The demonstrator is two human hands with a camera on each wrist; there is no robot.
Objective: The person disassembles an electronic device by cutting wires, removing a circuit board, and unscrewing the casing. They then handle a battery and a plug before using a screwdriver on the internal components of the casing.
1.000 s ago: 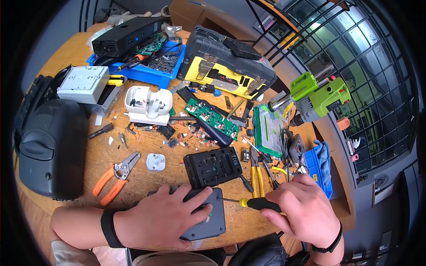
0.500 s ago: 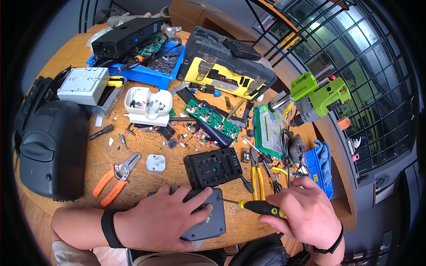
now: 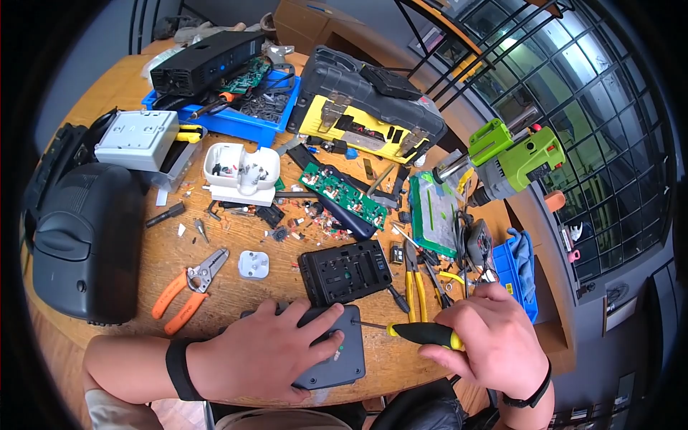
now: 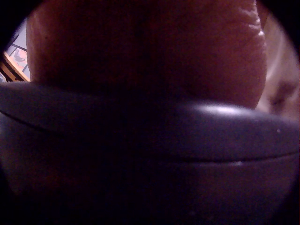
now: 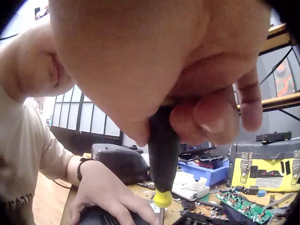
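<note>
The left hand (image 3: 269, 347) lies spread over a dark grey casing (image 3: 351, 358) at the table's front edge and presses on it. Curled fingers and thumb of the right hand (image 3: 494, 344) hold a black and yellow screwdriver (image 3: 426, 334), whose tip meets the casing's upper right corner. The right wrist view shows the screwdriver's handle (image 5: 163, 159) between thumb and fingers of the right hand (image 5: 159, 61). In the left wrist view a dark rounded surface (image 4: 150, 136) and skin of the hand fill the picture.
A black housing (image 3: 345, 272) stands just behind the casing. Orange-handled strippers (image 3: 188, 290) and a white adapter (image 3: 253, 264) lie left, yellow-handled pliers (image 3: 415, 287) right. Farther back are a green circuit board (image 3: 342, 195), a toolbox (image 3: 365, 107), a blue tray (image 3: 247, 129) and a green drill (image 3: 519, 161).
The right hand's fingers have shifted on the screwdriver's handle, and the handle has turned, its yellow parts showing differently. The left hand stays on the casing.
</note>
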